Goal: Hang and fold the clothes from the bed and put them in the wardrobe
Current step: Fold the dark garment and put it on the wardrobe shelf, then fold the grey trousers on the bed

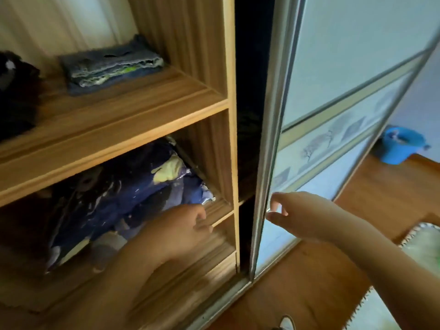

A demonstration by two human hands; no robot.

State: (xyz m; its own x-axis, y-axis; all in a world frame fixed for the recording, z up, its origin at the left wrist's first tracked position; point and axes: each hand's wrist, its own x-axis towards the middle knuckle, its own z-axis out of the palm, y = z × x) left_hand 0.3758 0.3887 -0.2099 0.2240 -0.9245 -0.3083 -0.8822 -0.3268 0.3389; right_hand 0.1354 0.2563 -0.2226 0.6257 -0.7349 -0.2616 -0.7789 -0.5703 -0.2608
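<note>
Bedroom corner, wood floor [309, 282], open wardrobe [142, 110] with wood-grain shelves. The person stands at it with both arms out. The left hand [176, 229] is low at the front lip of the lower shelf, right beside a navy printed bundle [123, 194], fingers curled. Motion blur means I cannot tell whether it holds any cloth. The right hand [300, 213] has thumb and fingers curled round the metal edge of the sliding door [333, 67], which looks like a light pinch. The task's clothes in view are already inside: a folded denim stack [112, 65] on the upper shelf and the navy bundle below.

Risks, as I judge them:
- If the door slides left now, the left hand sits in its path and could get caught.
- The navy bundle bulges toward the shelf front, so the door could snag it or drag it out.
- A weak pinch on the thin frame could slip.
- The denim stack's layers sit uneven, so a jolt to the shelf may topple it.

Counts:
- two hands
- one sliding door
- two shelf boards clearly seen
- one denim stack
- one navy bundle
- one dark heap [16, 91] at the upper shelf's left, too dark to identify
- one blue bucket [400, 146] on the floor far right
- one rug edge [423, 239]
</note>
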